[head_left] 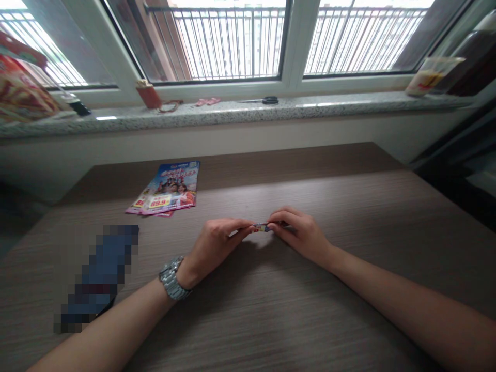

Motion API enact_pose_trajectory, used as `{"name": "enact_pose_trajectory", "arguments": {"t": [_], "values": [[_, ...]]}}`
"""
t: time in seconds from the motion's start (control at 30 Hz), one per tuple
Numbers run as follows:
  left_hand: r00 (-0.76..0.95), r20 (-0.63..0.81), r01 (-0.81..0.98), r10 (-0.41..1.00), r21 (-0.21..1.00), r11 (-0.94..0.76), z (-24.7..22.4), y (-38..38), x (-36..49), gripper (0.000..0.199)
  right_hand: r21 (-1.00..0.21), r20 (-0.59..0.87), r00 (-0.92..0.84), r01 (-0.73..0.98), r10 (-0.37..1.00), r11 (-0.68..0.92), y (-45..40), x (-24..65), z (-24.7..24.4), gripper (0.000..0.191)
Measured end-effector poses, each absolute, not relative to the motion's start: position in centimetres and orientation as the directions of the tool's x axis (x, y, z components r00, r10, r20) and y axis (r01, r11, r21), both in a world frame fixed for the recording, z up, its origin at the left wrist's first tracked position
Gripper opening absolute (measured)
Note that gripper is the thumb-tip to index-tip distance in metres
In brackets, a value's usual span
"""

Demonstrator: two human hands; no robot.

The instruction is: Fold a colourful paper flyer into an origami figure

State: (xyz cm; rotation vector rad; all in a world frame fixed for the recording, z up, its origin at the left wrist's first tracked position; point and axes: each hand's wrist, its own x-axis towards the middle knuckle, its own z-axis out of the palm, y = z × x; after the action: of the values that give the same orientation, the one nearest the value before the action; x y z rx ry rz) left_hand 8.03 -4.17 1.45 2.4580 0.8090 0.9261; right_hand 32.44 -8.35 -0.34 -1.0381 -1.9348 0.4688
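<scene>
A small, narrow piece of colourful folded paper [260,228] is held up between both hands above the wooden table [310,310]. My left hand [220,243], with a metal watch on its wrist, pinches the paper's left end between thumb and fingers. The right end is pinched by my right hand [300,235], its fingers curled over. Farther back on the left lies a stack of printed flyers [172,188], overlapping and slightly fanned, touched by neither hand.
A blurred dark blue object [103,268] lies on the table beside my left forearm. Behind the table, the stone windowsill [232,113] bears scissors [270,100], a red item [148,95], pink pieces [208,102] and a plastic cup [428,77].
</scene>
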Motion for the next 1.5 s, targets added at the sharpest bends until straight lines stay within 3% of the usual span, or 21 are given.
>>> {"name": "enact_pose_trajectory", "arguments": {"t": [0.33, 0.73, 0.97, 1.1, 1.3, 1.5], "values": [[0.597, 0.45, 0.409, 0.664, 0.542, -0.734, 1.1, -3.6, 7.8, 0.011, -0.678, 0.502, -0.249, 0.481, 0.828, 0.556, -8.2, 32.6, -0.5, 0.008], [0.638, 0.295, 0.494, 0.712, 0.552, -0.671, 0.9, -3.4, 7.4, 0.013, -0.713, 0.466, -0.229, 0.474, 0.855, 0.516, -7.9, 32.9, -0.5, 0.009], [0.657, 0.381, 0.482, 0.651, 0.452, -0.751, 0.7, -3.2, 7.9, 0.013, -0.695, 0.459, -0.27, 0.483, 0.846, 0.532, -8.1, 32.8, -0.4, 0.009], [0.645, 0.448, 0.435, 0.619, 0.45, -0.78, 0.8, -3.4, 8.2, 0.027, -0.669, 0.462, -0.306, 0.496, 0.832, 0.554, -8.4, 32.4, -0.4, 0.008], [0.685, 0.46, 0.374, 0.565, 0.444, -0.814, 0.8, -4.3, 8.8, 0.011, -0.627, 0.481, -0.365, 0.493, 0.797, 0.604, -8.6, 32.2, -0.6, 0.009], [0.679, 0.47, 0.383, 0.565, 0.429, -0.818, 0.7, -4.4, 8.7, 0.01, -0.637, 0.481, -0.343, 0.495, 0.806, 0.591, -8.7, 32.1, -0.7, 0.012]]}}
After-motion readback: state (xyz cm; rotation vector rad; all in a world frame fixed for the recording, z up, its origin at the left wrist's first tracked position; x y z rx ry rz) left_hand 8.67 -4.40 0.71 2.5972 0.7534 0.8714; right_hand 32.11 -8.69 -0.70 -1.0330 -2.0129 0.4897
